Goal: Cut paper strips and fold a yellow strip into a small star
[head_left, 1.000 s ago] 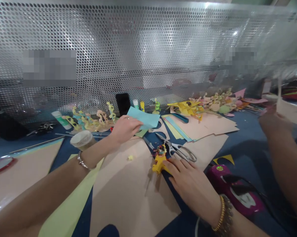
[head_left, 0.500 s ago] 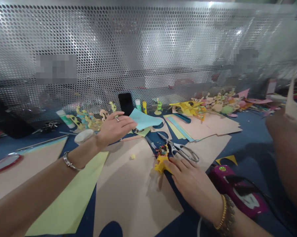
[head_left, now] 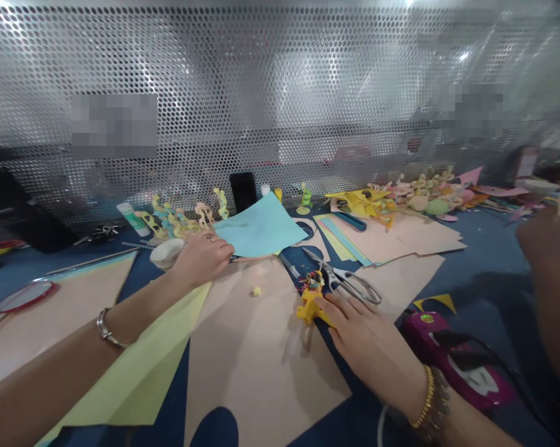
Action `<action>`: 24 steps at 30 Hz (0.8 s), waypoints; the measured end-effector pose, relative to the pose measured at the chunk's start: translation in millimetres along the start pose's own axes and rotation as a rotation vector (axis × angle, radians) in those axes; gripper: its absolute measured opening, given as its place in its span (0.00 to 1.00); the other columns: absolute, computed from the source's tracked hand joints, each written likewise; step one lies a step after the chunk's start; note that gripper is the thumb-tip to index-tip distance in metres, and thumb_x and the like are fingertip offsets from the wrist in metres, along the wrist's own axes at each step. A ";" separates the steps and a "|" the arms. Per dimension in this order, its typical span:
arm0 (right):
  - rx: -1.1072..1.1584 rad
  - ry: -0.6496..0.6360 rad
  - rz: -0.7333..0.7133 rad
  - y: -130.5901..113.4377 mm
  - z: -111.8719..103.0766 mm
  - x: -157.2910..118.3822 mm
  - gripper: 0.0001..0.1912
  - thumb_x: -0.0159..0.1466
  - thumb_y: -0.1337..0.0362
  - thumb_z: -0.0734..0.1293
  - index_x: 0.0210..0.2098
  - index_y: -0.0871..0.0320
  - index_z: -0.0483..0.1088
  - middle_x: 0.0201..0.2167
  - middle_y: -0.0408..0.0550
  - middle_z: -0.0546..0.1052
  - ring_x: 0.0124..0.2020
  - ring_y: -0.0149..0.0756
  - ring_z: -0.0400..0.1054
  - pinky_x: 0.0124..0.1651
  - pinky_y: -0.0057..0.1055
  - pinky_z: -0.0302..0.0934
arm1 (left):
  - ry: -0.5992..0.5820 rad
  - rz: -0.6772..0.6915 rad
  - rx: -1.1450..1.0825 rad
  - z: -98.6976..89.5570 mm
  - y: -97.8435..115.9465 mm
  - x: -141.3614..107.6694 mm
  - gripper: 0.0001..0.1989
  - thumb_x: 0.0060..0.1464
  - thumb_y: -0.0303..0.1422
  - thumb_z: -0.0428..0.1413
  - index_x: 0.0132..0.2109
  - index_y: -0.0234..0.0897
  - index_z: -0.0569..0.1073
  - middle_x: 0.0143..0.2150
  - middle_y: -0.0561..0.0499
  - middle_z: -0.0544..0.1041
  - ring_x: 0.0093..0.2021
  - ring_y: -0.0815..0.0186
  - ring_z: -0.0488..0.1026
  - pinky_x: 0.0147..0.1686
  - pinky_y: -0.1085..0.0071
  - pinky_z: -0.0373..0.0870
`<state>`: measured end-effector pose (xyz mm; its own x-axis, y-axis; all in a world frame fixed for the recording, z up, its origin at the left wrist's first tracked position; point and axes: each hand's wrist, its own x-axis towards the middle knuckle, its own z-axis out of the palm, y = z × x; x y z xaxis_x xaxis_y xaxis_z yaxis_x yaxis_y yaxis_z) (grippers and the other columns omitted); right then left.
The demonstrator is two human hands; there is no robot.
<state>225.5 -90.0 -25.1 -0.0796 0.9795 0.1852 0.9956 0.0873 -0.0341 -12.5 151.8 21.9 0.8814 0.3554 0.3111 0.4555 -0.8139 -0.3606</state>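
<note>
My left hand grips the near corner of a light blue paper sheet and holds it up off the table, tilted toward me. My right hand lies flat on the table, fingertips touching a small yellow paper figure with dark and red bits on top. Silver scissors lie just beyond those fingers. A large peach paper sheet with a cut-out at its near edge is spread between my two arms.
A pale green sheet lies under my left forearm. A magenta glue gun sits right of my right wrist. Stacked sheets, paper figures, a black phone, glue sticks and a perforated metal screen stand behind. Another person's arm is at the right.
My left hand has pulled the blue sheet back toward me and to the left, and the sheet now shows more of its face. My right hand stays on the yellow figure.
</note>
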 end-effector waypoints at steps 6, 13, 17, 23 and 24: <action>0.090 -0.033 0.000 -0.1 -5.7 1.7 0.23 0.62 0.73 0.58 0.57 0.56 0.61 0.48 0.51 0.72 0.48 0.45 0.65 0.50 0.48 0.62 | -0.113 -0.078 0.133 -1.3 -3.2 -6.1 0.13 0.54 0.23 0.48 0.28 0.37 0.75 0.26 0.43 0.78 0.32 0.55 0.75 0.41 0.57 0.63; 0.154 -0.014 0.009 0.2 -5.3 -2.4 0.27 0.59 0.73 0.59 0.58 0.54 0.60 0.46 0.49 0.71 0.46 0.43 0.65 0.50 0.46 0.61 | -0.235 -0.108 0.177 11.3 -1.2 -4.5 0.07 0.60 0.31 0.53 0.38 0.33 0.74 0.36 0.49 0.77 0.39 0.62 0.75 0.45 0.56 0.68; 0.160 -0.022 0.011 1.2 -5.0 -2.2 0.26 0.59 0.73 0.59 0.57 0.53 0.60 0.46 0.49 0.71 0.47 0.44 0.65 0.51 0.46 0.61 | -0.291 -0.115 0.175 20.7 -2.1 -2.4 0.11 0.60 0.35 0.54 0.47 0.34 0.71 0.46 0.46 0.75 0.43 0.61 0.74 0.43 0.58 0.72; 0.155 -0.054 0.023 1.6 -4.7 -0.8 0.24 0.62 0.70 0.60 0.58 0.54 0.59 0.48 0.49 0.71 0.48 0.45 0.66 0.50 0.47 0.62 | -0.308 -0.139 0.152 20.2 -1.2 -5.8 0.08 0.59 0.32 0.54 0.43 0.34 0.73 0.40 0.48 0.77 0.40 0.61 0.75 0.44 0.57 0.70; 0.153 -0.058 0.024 1.5 -4.4 -1.0 0.24 0.62 0.69 0.60 0.58 0.54 0.59 0.48 0.49 0.71 0.47 0.45 0.66 0.49 0.47 0.63 | -0.297 -0.141 0.141 17.6 0.0 -7.1 0.06 0.59 0.29 0.54 0.42 0.34 0.74 0.38 0.48 0.78 0.39 0.60 0.75 0.45 0.57 0.68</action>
<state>227.3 -91.6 -21.0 -0.0633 0.9901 0.1255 0.9785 0.0863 -0.1874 -16.6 157.3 4.2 0.7969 0.5948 0.1052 0.5701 -0.6831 -0.4565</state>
